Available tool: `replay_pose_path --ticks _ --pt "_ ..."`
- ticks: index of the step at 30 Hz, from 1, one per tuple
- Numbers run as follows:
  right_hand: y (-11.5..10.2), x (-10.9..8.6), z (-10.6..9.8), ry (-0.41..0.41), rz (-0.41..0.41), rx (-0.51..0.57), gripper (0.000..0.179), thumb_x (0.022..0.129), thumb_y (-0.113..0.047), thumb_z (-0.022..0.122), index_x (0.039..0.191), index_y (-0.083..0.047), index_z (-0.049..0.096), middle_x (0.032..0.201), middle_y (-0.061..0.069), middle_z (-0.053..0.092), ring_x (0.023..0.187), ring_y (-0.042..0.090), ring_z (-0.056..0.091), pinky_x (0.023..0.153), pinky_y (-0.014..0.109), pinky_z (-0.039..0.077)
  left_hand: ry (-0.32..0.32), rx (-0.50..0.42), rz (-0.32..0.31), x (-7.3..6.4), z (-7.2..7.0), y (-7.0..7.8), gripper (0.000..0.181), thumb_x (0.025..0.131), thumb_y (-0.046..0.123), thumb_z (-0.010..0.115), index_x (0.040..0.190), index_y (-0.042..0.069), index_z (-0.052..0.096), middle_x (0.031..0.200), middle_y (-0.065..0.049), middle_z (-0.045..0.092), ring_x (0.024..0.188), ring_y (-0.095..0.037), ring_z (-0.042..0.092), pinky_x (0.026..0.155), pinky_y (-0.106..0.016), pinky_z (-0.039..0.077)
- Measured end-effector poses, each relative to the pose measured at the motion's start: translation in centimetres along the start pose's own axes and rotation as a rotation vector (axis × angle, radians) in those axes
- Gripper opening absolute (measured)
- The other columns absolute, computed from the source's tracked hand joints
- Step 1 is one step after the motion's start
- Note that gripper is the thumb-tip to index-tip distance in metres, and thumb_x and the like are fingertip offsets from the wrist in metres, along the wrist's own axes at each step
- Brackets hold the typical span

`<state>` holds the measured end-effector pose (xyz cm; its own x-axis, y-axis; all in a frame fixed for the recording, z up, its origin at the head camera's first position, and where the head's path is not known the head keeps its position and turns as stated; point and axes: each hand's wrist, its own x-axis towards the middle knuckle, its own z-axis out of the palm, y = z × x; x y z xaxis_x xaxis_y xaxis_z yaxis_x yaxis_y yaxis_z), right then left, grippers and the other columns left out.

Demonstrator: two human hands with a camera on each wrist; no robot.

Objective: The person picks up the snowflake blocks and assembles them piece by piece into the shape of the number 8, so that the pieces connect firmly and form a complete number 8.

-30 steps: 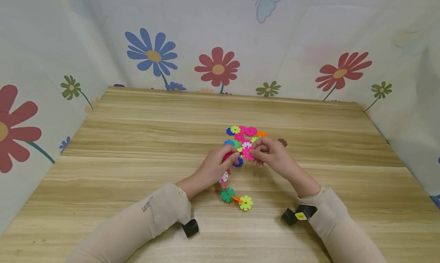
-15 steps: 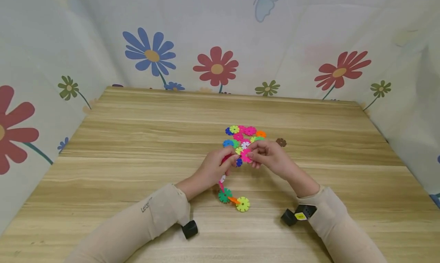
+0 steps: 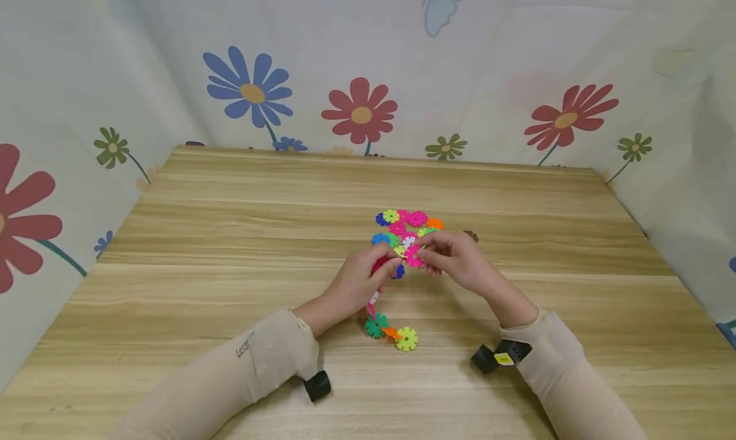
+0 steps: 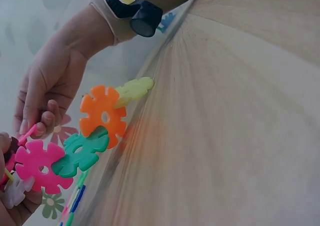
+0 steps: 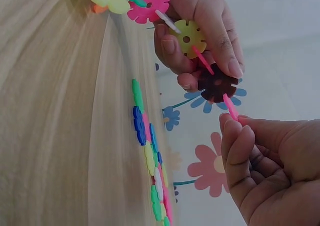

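Observation:
Several notched plastic flower discs slot together in a chain that my left hand grips. From it hang a green disc, an orange disc and a yellow disc at the lower end. At the upper end, the fingers of my left hand hold a dark brown disc, beyond a light yellow disc. My right hand pinches a pink disc between thumb and fingertips. Seen edge-on in the right wrist view, that pink disc meets the brown one's rim.
Behind the hands, loose discs lie in a cluster on the wooden table, among them a pink disc and an orange disc. A brown disc lies apart, just beyond my right hand. A flower-print cloth hangs behind.
The hanging chain has shifted slightly left. My right hand dipped a little with the pink disc and came back up; both hands keep their holds.

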<state>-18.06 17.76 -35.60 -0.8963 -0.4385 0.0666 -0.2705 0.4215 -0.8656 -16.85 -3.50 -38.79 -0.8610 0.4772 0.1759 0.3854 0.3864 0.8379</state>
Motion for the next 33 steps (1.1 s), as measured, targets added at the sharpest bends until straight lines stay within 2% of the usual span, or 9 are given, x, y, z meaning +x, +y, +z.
replay_pose_path --ticks 6,11,18,22,26,28,33 --pt "-0.2 -0.1 0.2 0.011 -0.002 -0.011 0.017 0.093 0.000 0.057 0.106 0.010 0.063 0.077 0.019 0.062 0.062 0.011 0.057 0.057 0.022 0.051 0.008 0.008 -0.005 0.1 0.1 -0.1 0.017 0.099 0.021 0.053 0.099 0.005 0.058 0.060 -0.003 0.054 0.052 -0.011 0.048 0.051 -0.019 0.038" --pt "-0.3 -0.2 0.4 0.007 -0.001 0.011 0.017 0.093 0.000 0.058 0.105 0.010 0.063 0.076 0.016 0.062 0.062 0.014 0.058 0.059 0.022 0.053 0.016 0.020 0.019 0.1 0.1 -0.2 0.017 0.099 0.021 0.053 0.096 0.005 0.059 0.059 -0.002 0.053 0.052 -0.010 0.048 0.051 -0.019 0.038" --pt "-0.3 -0.2 0.9 0.006 0.019 0.019 0.017 0.093 -0.002 0.058 0.106 0.007 0.065 0.078 0.017 0.064 0.064 0.009 0.059 0.062 0.022 0.054 0.016 0.029 0.066 0.0 -0.1 -0.1 0.017 0.099 0.020 0.054 0.093 0.006 0.059 0.057 -0.004 0.053 0.050 -0.008 0.046 0.051 -0.019 0.038" --pt "-0.3 -0.1 0.9 0.032 0.021 0.012 0.017 0.094 -0.004 0.058 0.105 0.007 0.065 0.076 0.017 0.064 0.063 0.014 0.059 0.060 0.022 0.054 0.002 -0.022 0.002 0.1 -0.1 0.0 0.020 0.100 0.023 0.052 0.106 0.006 0.059 0.065 -0.010 0.059 0.053 -0.012 0.051 0.049 -0.020 0.040" --pt "-0.1 0.2 1.0 0.078 0.050 0.038 0.016 0.094 -0.005 0.059 0.103 0.007 0.064 0.078 0.021 0.065 0.062 0.011 0.059 0.059 0.022 0.053 -0.011 -0.088 -0.054 0.2 -0.3 0.0 0.031 0.099 0.026 0.055 0.125 0.009 0.054 0.074 -0.014 0.065 0.059 -0.018 0.062 0.050 -0.022 0.047" --pt "0.0 0.3 1.0 0.101 0.064 0.056 0.016 0.093 -0.005 0.060 0.101 0.008 0.062 0.080 0.024 0.065 0.062 0.009 0.058 0.059 0.021 0.053 -0.006 -0.076 -0.049 0.2 -0.4 0.1 0.038 0.096 0.026 0.059 0.131 0.011 0.050 0.075 -0.013 0.067 0.060 -0.021 0.064 0.051 -0.024 0.047" --pt "0.0 0.5 1.4 0.117 0.086 0.054 0.015 0.092 -0.007 0.063 0.099 0.006 0.063 0.082 0.025 0.065 0.061 0.008 0.058 0.058 0.021 0.052 0.036 0.031 0.006 0.4 -0.6 0.2 0.049 0.089 0.023 0.070 0.133 0.013 0.049 0.097 -0.008 0.071 0.085 -0.020 0.067 0.071 -0.025 0.051"
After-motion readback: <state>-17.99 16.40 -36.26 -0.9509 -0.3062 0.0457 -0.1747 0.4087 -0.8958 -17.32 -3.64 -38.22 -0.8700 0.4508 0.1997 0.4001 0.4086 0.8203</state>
